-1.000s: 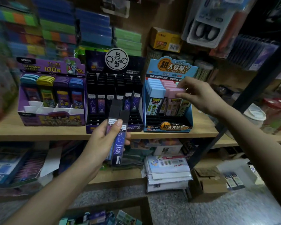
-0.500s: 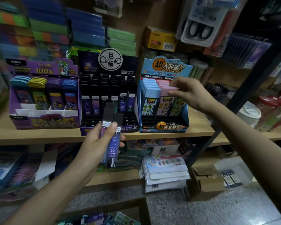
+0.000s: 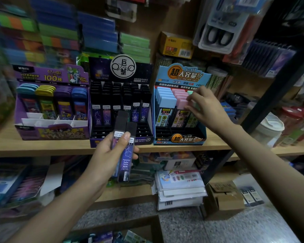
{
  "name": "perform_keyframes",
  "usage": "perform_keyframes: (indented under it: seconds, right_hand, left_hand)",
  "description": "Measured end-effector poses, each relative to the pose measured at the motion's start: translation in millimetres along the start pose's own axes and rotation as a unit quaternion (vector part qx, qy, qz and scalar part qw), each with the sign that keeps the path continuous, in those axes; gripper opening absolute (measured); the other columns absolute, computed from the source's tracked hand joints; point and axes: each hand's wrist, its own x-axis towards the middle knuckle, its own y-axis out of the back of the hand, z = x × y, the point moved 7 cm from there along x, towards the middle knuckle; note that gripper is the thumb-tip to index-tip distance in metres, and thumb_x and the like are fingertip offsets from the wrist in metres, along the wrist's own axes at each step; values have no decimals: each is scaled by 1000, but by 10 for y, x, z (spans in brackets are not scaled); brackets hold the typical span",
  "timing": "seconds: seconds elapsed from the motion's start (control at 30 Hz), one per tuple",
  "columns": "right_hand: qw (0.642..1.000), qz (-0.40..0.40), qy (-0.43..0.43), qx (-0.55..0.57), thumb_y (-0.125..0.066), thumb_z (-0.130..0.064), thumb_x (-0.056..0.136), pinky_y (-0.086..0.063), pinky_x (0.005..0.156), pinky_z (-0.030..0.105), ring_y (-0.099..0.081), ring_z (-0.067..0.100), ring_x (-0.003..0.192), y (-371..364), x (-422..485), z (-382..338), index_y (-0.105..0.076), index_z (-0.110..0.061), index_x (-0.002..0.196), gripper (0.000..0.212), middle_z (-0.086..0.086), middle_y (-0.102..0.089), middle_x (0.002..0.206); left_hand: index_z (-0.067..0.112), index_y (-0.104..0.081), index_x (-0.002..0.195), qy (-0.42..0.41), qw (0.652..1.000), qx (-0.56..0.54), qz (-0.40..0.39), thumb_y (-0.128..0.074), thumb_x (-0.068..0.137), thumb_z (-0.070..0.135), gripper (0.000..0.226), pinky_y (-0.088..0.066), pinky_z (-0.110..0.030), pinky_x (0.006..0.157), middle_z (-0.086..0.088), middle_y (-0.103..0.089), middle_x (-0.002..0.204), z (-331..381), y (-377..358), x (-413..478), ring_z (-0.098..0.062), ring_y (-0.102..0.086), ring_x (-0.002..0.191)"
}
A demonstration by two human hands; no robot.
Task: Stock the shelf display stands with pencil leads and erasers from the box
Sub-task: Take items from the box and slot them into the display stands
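My left hand grips two or three dark purple pencil lead cases upright, just below the front of the black display stand, whose rows hold matching black-capped cases. My right hand reaches into the blue display stand and pinches a green-capped lead case in its right column, beside the pink and blue columns. A purple display stand with coloured cases sits at the left on the wooden shelf.
A brown cardboard box stands on the speckled floor at lower right. Stacked white packets lie on the lower shelf. A black metal post slants at the right, with a white lidded cup behind it.
My right hand has shifted slightly right, from the pink column to the green column of the blue stand. My left hand still holds the dark cases in the same place.
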Motion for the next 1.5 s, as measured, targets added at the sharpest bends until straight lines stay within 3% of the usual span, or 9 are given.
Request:
perform_keyframes:
  seconds: [0.3,0.4,0.47,0.53,0.77,0.9,1.0,1.1,1.5]
  right_hand:
    - [996,12,-49,-71,-59,-11,88,-36,81,41,-48,36,104,76,-16,-100,-63,-5,111,24,18,-54,113]
    - [987,49,-117,103,-55,-14,91,-39,82,26,-51,16,100,284,-89,-406,-65,-12,106,17,6,-56,107]
    - [933,-20,-154,324,-56,-19,93,-40,69,11,-54,-4,78,237,-188,-830,-66,-20,92,10,-7,-61,87]
    - [848,-107,-187,484,-58,-24,92,-43,59,8,-57,-4,67,101,-294,-1290,-66,-18,88,11,-4,-66,78]
    - [715,-146,-270,628,-62,-10,89,-50,55,19,-60,13,61,-55,-289,-1695,-61,-8,86,4,8,-63,76]
    - [719,-21,-275,638,-60,-10,90,-47,54,18,-60,8,61,134,-26,-1336,-59,-12,85,5,2,-64,73]
    - [824,101,-246,501,-62,-14,89,-50,67,25,-63,12,73,276,158,-1016,-60,-14,87,4,2,-64,81]
    - [908,117,-196,352,-63,-15,88,-44,74,16,-59,11,81,117,239,-1005,-63,-10,93,7,-1,-64,87]
    - [917,51,-138,372,-64,-15,88,-45,72,11,-57,4,77,-304,325,-1106,-61,-17,91,4,-14,-60,80]
  left_hand:
    - [19,-59,97,-10,1000,-10,1,-55,78,47,34,-53,-21,51,-2,-73,76,89,32,-23,-11,-69,64]
    - [19,-59,98,-13,1000,-14,3,-55,77,47,34,-53,-21,51,-2,-73,76,146,50,-49,-10,-69,64]
    - [20,-59,98,-14,1000,-12,2,-54,78,46,33,-54,-22,52,-1,-73,75,180,43,-80,-11,-69,64]
    - [21,-59,97,-17,1000,-13,2,-53,81,43,28,-54,-22,52,0,-73,73,212,41,-119,-11,-69,63]
    - [23,-60,101,-56,998,0,15,-49,91,34,18,-53,-18,56,3,-74,79,389,178,-181,-8,-70,69]
    - [18,-57,105,-91,994,8,61,-49,85,41,32,-54,-16,62,6,-72,95,494,363,-157,-3,-69,83]
    - [23,-57,100,-85,992,-9,97,-49,80,47,33,-52,-17,56,7,-70,87,542,580,-93,-3,-67,74]
    - [20,-58,95,-72,992,-26,103,-50,84,44,28,-48,-17,49,9,-65,68,524,683,-46,-3,-59,58]
    - [10,-60,99,-44,994,7,98,-52,78,50,45,-42,-16,44,11,-57,58,404,835,-102,-2,-48,48]
